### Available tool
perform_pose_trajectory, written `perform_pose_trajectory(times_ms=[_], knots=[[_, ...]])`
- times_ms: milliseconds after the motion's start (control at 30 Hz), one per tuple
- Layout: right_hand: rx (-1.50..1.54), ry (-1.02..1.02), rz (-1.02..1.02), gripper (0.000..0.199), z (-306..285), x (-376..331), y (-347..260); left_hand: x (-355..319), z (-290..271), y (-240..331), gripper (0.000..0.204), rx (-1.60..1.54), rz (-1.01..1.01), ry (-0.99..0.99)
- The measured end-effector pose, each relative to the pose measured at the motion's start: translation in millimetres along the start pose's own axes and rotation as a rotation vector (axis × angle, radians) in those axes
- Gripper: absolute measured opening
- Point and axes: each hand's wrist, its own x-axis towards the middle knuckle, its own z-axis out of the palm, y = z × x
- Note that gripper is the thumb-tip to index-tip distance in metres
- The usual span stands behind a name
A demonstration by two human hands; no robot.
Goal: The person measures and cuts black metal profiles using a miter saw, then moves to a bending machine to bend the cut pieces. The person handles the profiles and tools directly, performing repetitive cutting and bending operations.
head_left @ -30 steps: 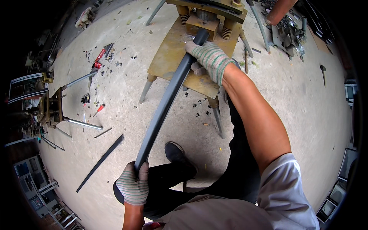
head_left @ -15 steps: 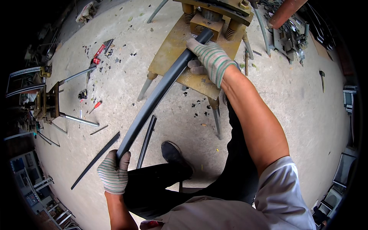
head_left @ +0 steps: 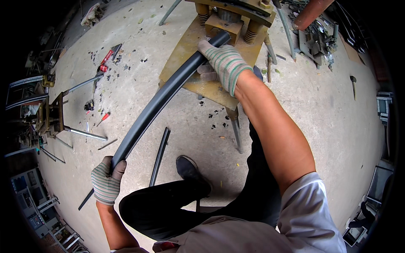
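Note:
A long dark grey metal profile (head_left: 155, 93) slants from lower left up to the press. My left hand (head_left: 106, 180), in a striped knit glove, is closed round its lower end. Farther up, my right hand (head_left: 223, 63), gloved alike, grips the profile near its far end, thumb on top and fingers underneath. That far end rests by the brass-coloured die block (head_left: 224, 28) of the press (head_left: 185, 49), over its yellowish table plate. Whether the tip is inside the die or just in front of it, I cannot tell.
On the concrete floor lie a dark strip (head_left: 160, 157), a red-handled screwdriver (head_left: 103, 119) and a hammer (head_left: 353, 87). Small black scraps are scattered about. A second metal stand (head_left: 52, 111) is at left. Scrap metal (head_left: 314, 44) is heaped at upper right. My shoe (head_left: 188, 168) is below the press.
My left hand has swung to the left with the lower end of the profile, which now covers much of a dark strip on the floor. My right hand keeps its grip near the die.

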Motion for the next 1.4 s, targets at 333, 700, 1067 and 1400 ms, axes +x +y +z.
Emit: perform_pose_trajectory(times_ms=[333, 700, 1067, 1400], knots=[[-0.115, -0.027, 0.014, 0.042, -11, 4, -3, -32, 27, 15, 0.042, -0.177, -0.102, -0.082], [-0.127, -0.068, -0.021, 0.047, -17, -1, -7, -46, 28, 45, 0.038, -0.136, -0.118, -0.018], [-0.185, -0.086, -0.049, 0.050, -23, -1, -6, -56, 40, 55, 0.034, -0.061, -0.103, -0.032], [-0.179, -0.109, -0.040, 0.049, -25, -4, -6, -56, 41, 54, 0.039, -0.032, -0.154, -0.002]])
